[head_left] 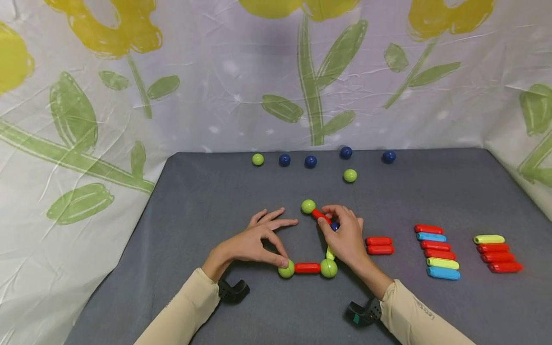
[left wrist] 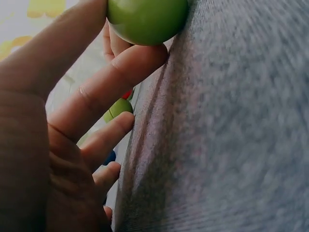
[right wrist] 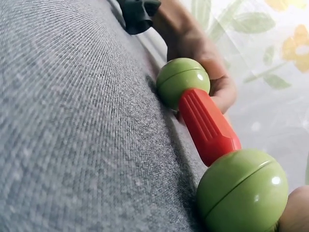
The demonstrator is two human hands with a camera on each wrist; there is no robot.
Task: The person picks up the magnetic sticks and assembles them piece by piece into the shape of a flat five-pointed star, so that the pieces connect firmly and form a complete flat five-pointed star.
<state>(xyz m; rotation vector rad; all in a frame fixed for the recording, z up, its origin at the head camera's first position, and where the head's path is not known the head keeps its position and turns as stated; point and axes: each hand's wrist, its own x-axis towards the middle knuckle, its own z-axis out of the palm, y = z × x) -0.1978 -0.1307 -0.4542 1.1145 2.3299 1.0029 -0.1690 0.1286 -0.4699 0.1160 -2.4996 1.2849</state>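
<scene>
A chain of balls and rods lies on the table. My left hand (head_left: 254, 242) pinches its near left green ball (head_left: 286, 271) between thumb and index finger, the other fingers spread. From that ball a red rod (head_left: 307, 268) runs to a second green ball (head_left: 329, 269), which fills the front of the right wrist view. A yellow-green rod (head_left: 329, 253), partly hidden, leads up toward a blue ball (head_left: 335, 226) under my right hand (head_left: 347, 235). That hand pinches another red rod (head_left: 319, 215) beside the blue ball; a green ball (head_left: 308, 206) caps its far end.
Loose blue balls (head_left: 310, 161) and green balls (head_left: 350, 176) lie along the table's back. Right of my right hand are two red rods (head_left: 379, 240), then a column of mixed rods (head_left: 439, 254) and another column (head_left: 493, 248). A flowered curtain (head_left: 207, 96) hangs behind the grey table (head_left: 194, 191).
</scene>
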